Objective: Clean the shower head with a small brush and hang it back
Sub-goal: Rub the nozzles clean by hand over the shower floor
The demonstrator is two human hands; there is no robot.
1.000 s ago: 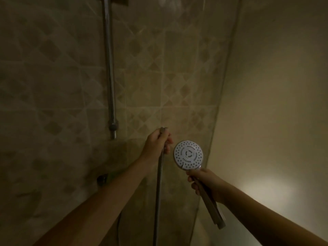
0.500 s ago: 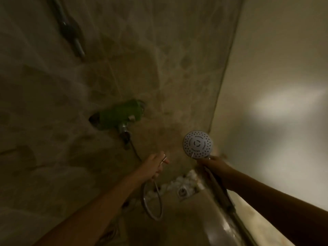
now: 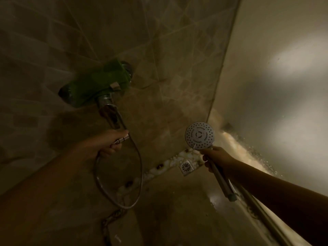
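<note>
Right hand (image 3: 217, 159) is closed around the shower head (image 3: 199, 135) handle, long axis running down-right; left hand (image 3: 104, 147), well apart leftward, grips the loose hose end (image 3: 120, 140).

The shower floor (image 3: 177, 210) is dim, brownish and mottled, meeting the tiled wall along a line of pale, crusty residue (image 3: 170, 162). A small square metal drain (image 3: 186, 167) sits in the corner, flush with the floor. A few dark specks (image 3: 128, 183) lie near the wall edge. A metal threshold rail (image 3: 262, 215) runs along the floor's right side.
</note>
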